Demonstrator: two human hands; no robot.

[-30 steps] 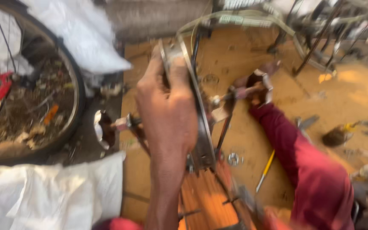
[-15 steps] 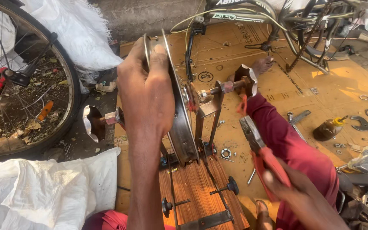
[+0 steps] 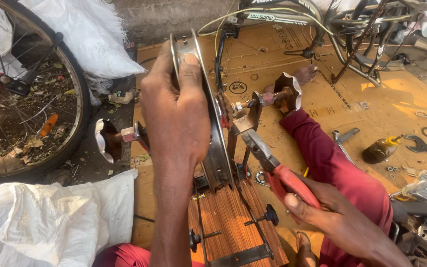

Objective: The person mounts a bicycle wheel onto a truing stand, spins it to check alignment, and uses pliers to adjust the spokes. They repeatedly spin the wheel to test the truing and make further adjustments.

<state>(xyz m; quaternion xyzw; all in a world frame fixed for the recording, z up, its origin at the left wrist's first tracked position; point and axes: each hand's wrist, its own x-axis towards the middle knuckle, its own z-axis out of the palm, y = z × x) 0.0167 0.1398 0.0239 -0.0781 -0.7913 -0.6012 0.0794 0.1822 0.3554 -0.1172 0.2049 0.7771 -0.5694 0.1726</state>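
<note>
My left hand grips the top of a bare metal wheel rim that stands upright in a truing stand with a wooden base. My right hand holds red-handled pliers, their jaws pointing up towards the stand's upright, just right of the rim. A threaded axle with a wing-shaped metal end sticks out on the rim's right side, and a matching end shows on its left. My leg in a dark red trouser stretches along the cardboard.
Cardboard sheet covers the floor. A bicycle wheel stands at the left, white sacks lie near and far left. A bicycle frame with cables lies at the back. A small oil bottle, a spanner and washers lie at the right.
My right hand came into view and brought the red pliers up towards the stand. My left hand kept its grip on the rim's top. The view steadied and sharpened.
</note>
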